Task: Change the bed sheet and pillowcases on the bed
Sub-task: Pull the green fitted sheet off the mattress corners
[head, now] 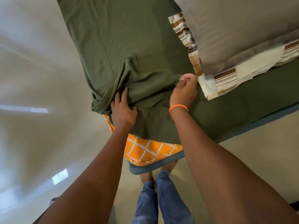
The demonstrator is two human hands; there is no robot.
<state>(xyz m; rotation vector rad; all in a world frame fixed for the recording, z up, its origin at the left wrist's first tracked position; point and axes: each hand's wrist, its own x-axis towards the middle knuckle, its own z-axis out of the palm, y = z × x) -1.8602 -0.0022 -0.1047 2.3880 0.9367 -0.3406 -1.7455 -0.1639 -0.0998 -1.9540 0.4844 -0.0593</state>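
Green bed sheet (129, 46) covers the mattress corner, bunched in folds at about 9 o'clock from the left hand (123, 110). Left hand lies on the sheet at the corner, fingers spread fairly flat, thumb hooked into a fold; looks more like pressing than gripping. Right hand (184, 91) at 2 o'clock from the left, fingers curled and motion-blurred, apparently pinching sheet fabric; cannot tell for sure. Orange patterned mattress (145, 149) exposed at 6 o'clock below the sheet hem. Striped pillow (226, 46) at 1 o'clock. Sheet judged light, soft, limp, stretchy-looking; best taken at the hem or bunched corner and pulled under the mattress.
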